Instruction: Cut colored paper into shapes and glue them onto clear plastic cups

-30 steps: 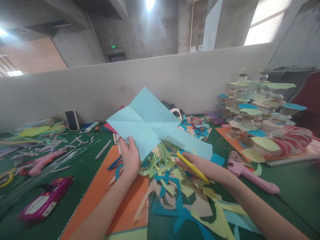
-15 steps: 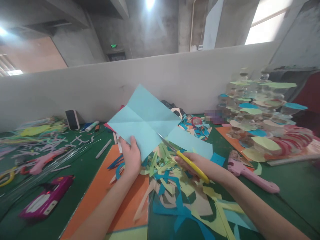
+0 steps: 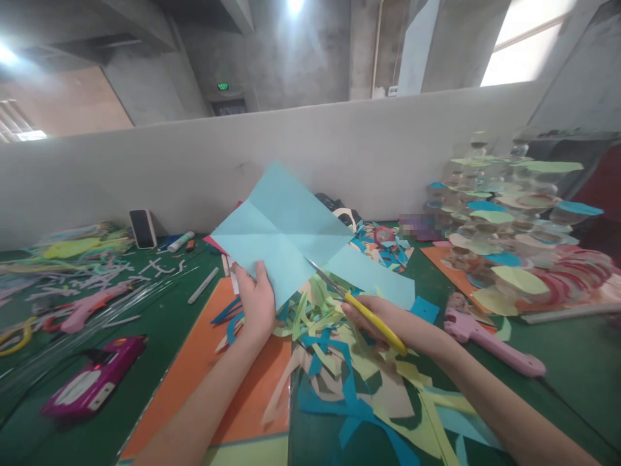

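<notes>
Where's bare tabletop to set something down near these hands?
Bare green tabletop shows on the left, between the magenta device and orange sheet, and on the right, between the pink glue gun there and the pale rod. Paper scraps crowd around the right hand; loose strips crowd the far left.

Matt paper sheet (image 3: 281,226); metal blades (image 3: 332,283)

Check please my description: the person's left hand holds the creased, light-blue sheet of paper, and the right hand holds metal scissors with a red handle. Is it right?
Not fully: the handle of the metal scissors is yellow, not red, as the head view shows. The left hand holds the creased, light-blue sheet of paper, and the right hand holds the scissors.
</notes>
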Tool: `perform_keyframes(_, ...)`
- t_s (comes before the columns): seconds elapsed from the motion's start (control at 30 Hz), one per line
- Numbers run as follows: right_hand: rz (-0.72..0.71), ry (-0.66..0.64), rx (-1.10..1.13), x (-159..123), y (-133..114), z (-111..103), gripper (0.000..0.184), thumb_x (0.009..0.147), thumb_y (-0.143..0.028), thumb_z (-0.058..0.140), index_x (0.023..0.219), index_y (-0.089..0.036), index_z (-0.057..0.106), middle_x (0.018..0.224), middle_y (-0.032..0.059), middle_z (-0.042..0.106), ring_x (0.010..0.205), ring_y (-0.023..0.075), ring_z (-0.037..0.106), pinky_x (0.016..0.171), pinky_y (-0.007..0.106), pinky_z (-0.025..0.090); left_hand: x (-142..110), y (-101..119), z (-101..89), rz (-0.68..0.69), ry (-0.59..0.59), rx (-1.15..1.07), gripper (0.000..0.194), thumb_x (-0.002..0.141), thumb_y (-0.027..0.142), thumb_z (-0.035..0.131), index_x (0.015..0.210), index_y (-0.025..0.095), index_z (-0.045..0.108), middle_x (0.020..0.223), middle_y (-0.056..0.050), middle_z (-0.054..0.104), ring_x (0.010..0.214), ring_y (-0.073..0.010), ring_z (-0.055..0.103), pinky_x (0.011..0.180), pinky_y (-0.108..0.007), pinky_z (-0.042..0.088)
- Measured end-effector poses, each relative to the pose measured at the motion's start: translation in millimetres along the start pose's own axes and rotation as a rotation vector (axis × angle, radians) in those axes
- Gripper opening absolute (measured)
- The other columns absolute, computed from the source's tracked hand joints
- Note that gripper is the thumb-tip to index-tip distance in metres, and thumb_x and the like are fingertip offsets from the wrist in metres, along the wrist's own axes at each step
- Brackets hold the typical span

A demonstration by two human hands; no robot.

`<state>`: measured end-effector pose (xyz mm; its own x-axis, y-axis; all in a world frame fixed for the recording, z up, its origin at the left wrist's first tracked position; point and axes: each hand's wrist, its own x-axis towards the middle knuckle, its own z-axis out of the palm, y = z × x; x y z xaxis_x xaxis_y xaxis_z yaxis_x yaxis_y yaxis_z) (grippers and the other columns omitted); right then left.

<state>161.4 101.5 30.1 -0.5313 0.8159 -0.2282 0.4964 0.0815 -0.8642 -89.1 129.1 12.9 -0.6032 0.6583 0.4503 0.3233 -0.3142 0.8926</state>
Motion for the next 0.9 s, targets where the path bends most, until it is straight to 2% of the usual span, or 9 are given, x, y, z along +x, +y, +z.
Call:
perform_keyframes(0.2,-0.076,0.004,-0.115,-10,-16,-4,0.05,0.088,-0.07,0.044,0.076,-0.022,0.038,0.067,-0.0052,0.035,0.055,0.0097,0.033,0.048,0.024,0.039,-8,16,2.3,0.008,-0.049,0.051,0.04,0.094,0.042,0.048,0.128,0.021,0.048,0.132,-0.014,0.057,0.122,-0.0263,0.055,0.107,-0.041,0.04)
perform_keyframes(0.33,-0.077,0.013,-0.078,-4,-9,-2,0.05,0.087,-0.071,0.044,0.079,-0.022,0.041,0.067,-0.005,0.036,0.055,0.01,0.032,0.045,0.023,0.037,-13,21,3.9,-0.062,-0.052,0.082,0.031,0.093,0.043,0.049,0.112,0.019,0.05,0.118,-0.014,0.061,0.111,-0.027,0.059,0.101,-0.042,0.045)
perform_keyframes(0.43,-0.058,0.004,0.011,1,-1,0,0.051,0.084,-0.074,0.047,0.083,-0.023,0.043,0.067,-0.0061,0.034,0.053,0.01,0.034,0.043,0.024,0.039,-13,20,4.5,-0.048,-0.046,0.081,0.027,0.093,0.043,0.048,0.106,0.019,0.05,0.113,-0.013,0.062,0.109,-0.0262,0.059,0.1,-0.041,0.046)
perform_keyframes(0.53,-0.028,-0.005,0.049,4,4,0,0.053,0.083,-0.075,0.047,0.081,-0.023,0.043,0.066,-0.0065,0.036,0.05,0.0098,0.04,0.044,0.025,0.042,-12,18,5.0,-0.022,-0.023,0.081,0.028,0.092,0.043,0.051,0.106,0.019,0.051,0.114,-0.013,0.061,0.111,-0.0263,0.058,0.102,-0.04,0.043)
perform_keyframes(0.67,-0.041,0.002,0.012,6,9,0,0.055,0.084,-0.075,0.046,0.072,-0.022,0.04,0.059,-0.0061,0.041,0.044,0.0095,0.044,0.045,0.025,0.042,-13,19,5.0,-0.042,-0.053,0.081,0.031,0.094,0.042,0.048,0.115,0.019,0.049,0.121,-0.014,0.059,0.116,-0.0267,0.056,0.104,-0.041,0.042)
perform_keyframes(0.8,-0.044,-0.017,0.08,6,10,1,0.053,0.082,-0.075,0.049,0.078,-0.022,0.042,0.057,-0.0074,0.038,0.045,0.0088,0.039,0.041,0.022,0.037,-16,22,3.9,-0.042,-0.056,0.12,0.035,0.094,0.042,0.046,0.12,0.019,0.048,0.129,-0.016,0.055,0.124,-0.0278,0.051,0.108,-0.041,0.037)
perform_keyframes(0.9,-0.052,-0.03,0.103,2,6,0,0.053,0.081,-0.075,0.051,0.086,-0.022,0.043,0.058,-0.0082,0.036,0.048,0.0088,0.035,0.042,0.022,0.036,-16,22,3.4,-0.04,-0.061,0.102,0.036,0.093,0.043,0.048,0.121,0.02,0.048,0.128,-0.015,0.056,0.121,-0.0272,0.053,0.107,-0.041,0.039)
